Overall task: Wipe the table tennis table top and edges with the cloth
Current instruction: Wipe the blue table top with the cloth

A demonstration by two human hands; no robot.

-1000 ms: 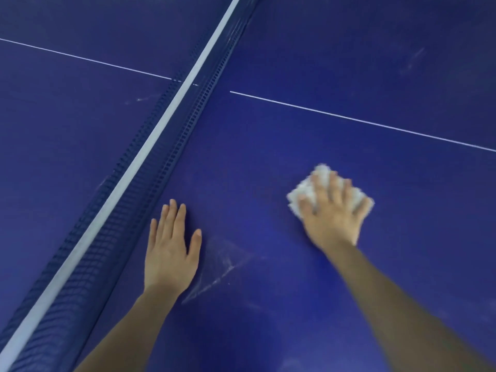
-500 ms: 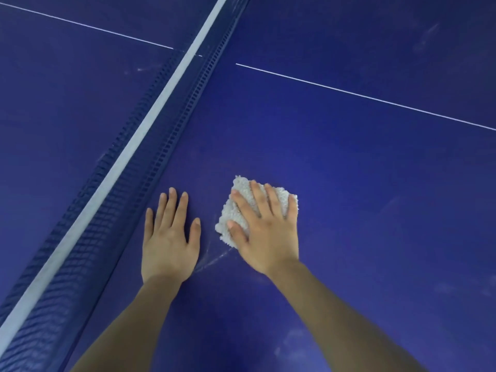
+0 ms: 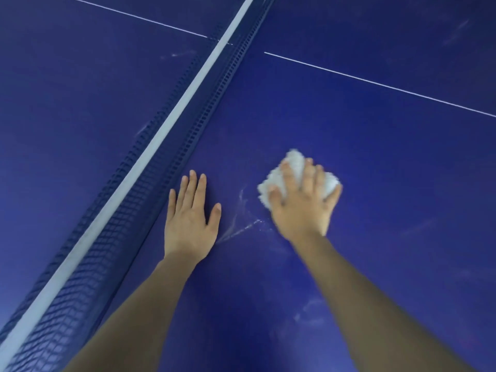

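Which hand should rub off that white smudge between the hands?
The right hand: it already presses the cloth just beside the white smudge. The left hand lies flat and bare on the table top.

No legible text, seemingly, anywhere.

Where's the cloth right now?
In the head view, the white cloth lies on the blue table top under the right hand, right of the left hand and the net.

left hand [image 3: 191, 222] flat, fingers straight | right hand [image 3: 304, 202] blurred, fingers spread
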